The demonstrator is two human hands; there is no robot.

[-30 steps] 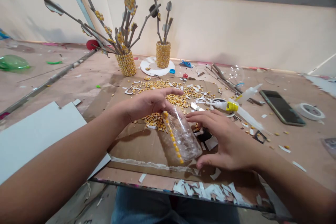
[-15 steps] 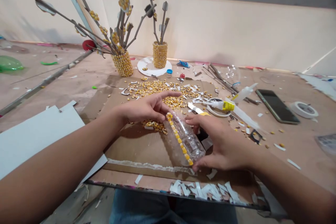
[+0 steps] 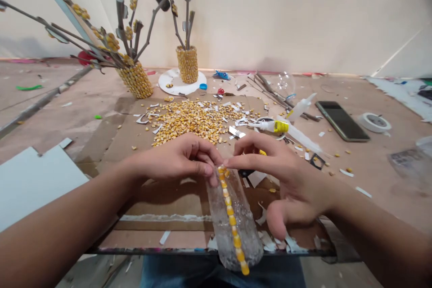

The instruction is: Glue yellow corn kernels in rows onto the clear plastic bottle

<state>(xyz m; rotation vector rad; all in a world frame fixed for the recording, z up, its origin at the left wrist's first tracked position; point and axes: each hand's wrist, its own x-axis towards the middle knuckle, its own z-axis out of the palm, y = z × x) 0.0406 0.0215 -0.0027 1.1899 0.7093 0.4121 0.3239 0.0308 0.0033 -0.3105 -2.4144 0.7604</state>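
Note:
A clear plastic bottle (image 3: 219, 227) with one row of yellow corn kernels (image 3: 231, 220) along its side points toward me over the table's front edge. My left hand (image 3: 184, 157) grips its far end between thumb and fingers. At that same end, the index fingertip of my right hand (image 3: 286, 175) touches close to the top kernel. The right thumb hangs well apart from the bottle, and the other right fingers are curled. Beyond both hands lies a heap of loose corn kernels (image 3: 192, 119) on cardboard (image 3: 162, 193).
Two kernel-covered pots, one on the left (image 3: 135, 81) and one behind (image 3: 187, 64), hold twigs. A glue bottle (image 3: 270, 125), a phone (image 3: 342, 121) and a tape roll (image 3: 374, 122) lie right. White card (image 3: 37, 184) rests left; paper scraps litter the front edge.
The bottle has come nearer to me and turned, with its kernel row facing up. My right hand has left the near end, and its index finger now touches the far end.

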